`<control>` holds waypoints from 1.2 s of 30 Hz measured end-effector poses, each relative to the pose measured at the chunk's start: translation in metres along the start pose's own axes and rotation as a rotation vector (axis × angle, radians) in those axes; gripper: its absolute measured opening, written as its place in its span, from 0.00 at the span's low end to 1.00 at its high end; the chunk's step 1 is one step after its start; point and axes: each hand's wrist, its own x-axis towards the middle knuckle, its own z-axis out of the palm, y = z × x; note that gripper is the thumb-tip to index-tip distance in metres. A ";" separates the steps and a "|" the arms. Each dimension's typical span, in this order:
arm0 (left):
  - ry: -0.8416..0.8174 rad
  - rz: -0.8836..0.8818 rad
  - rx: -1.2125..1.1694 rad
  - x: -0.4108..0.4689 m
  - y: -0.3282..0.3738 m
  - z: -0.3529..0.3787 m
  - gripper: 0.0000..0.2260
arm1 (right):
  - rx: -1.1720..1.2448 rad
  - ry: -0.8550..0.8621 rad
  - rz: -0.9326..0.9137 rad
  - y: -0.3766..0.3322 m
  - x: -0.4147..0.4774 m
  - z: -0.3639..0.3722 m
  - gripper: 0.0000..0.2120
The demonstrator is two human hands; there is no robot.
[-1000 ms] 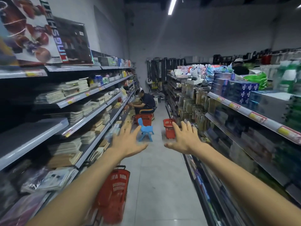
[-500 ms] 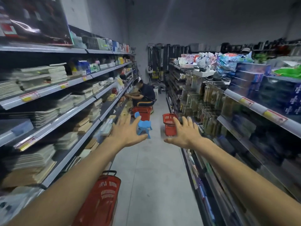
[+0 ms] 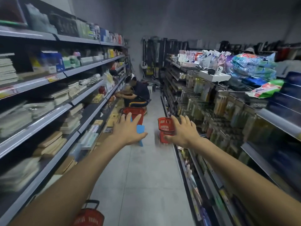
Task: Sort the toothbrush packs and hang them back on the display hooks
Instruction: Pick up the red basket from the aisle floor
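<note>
Both my arms stretch forward down a shop aisle. My left hand (image 3: 128,131) is open, fingers spread, holding nothing. My right hand (image 3: 183,130) is also open and empty, palm down. Packs that look like toothbrush packs (image 3: 223,103) hang in rows on display hooks on the right-hand rack, ahead and to the right of my right hand; they are blurred. Neither hand touches them.
A red basket (image 3: 165,123) stands on the floor by the right rack, a blue stool (image 3: 140,129) beyond my left hand, another red basket (image 3: 134,111) behind it, and a third (image 3: 89,217) at my feet. A person (image 3: 138,93) crouches at the left shelves (image 3: 65,110). Grey floor (image 3: 143,176) runs between.
The view has moved forward along the aisle and tilted down; the baskets, stool and hook rack look nearer. Both hands stay open and outstretched.
</note>
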 end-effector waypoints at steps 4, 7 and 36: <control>0.027 0.028 0.001 0.091 0.002 0.022 0.42 | 0.018 0.007 0.017 0.022 0.092 0.024 0.49; 0.004 0.051 -0.013 0.167 0.006 0.047 0.41 | 0.017 -0.006 0.034 0.046 0.164 0.047 0.50; -0.155 0.246 0.025 0.934 -0.028 0.200 0.42 | 0.042 -0.163 0.199 0.183 0.884 0.209 0.52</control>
